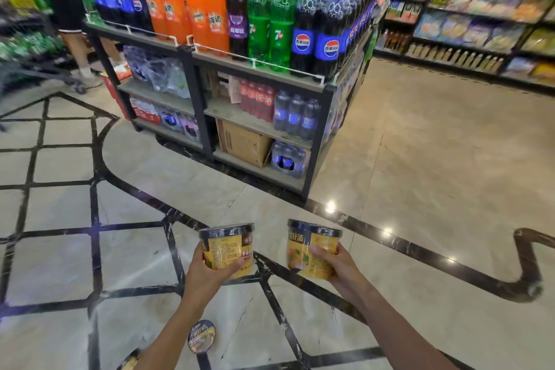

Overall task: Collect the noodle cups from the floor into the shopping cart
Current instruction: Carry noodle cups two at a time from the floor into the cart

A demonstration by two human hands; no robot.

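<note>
left hand (pixel 210 272): fingers and thumb curled round the left-held cup (pixel 228 249); cup held upright above the floor (pixel 420 189), lid up.
right hand (pixel 336 267): fingers wrapped round the right-held cup (pixel 310 249); cup tilted slightly, top leaning left toward the other cup.
floor cup (pixel 201 336): stands on the tiles below and behind the left forearm, lid facing up; nearer the left hand than the right.
second floor cup (pixel 130 360): partly visible at the bottom edge, left of the left arm; mostly out of view.
shopping cart (pixel 36 69): far left, blurred, well apart from both hands; probably the drop-off target. whether it is the right cart cannot be told.
key relation: cart lies forward-left of both held cups; the left hand is the nearer one.
cup appearance: short round tub, yellow printed wall, dark band and dark lid rim.
drink display (pixel 240 39): stands ahead, between the hands and the far aisle.
</note>
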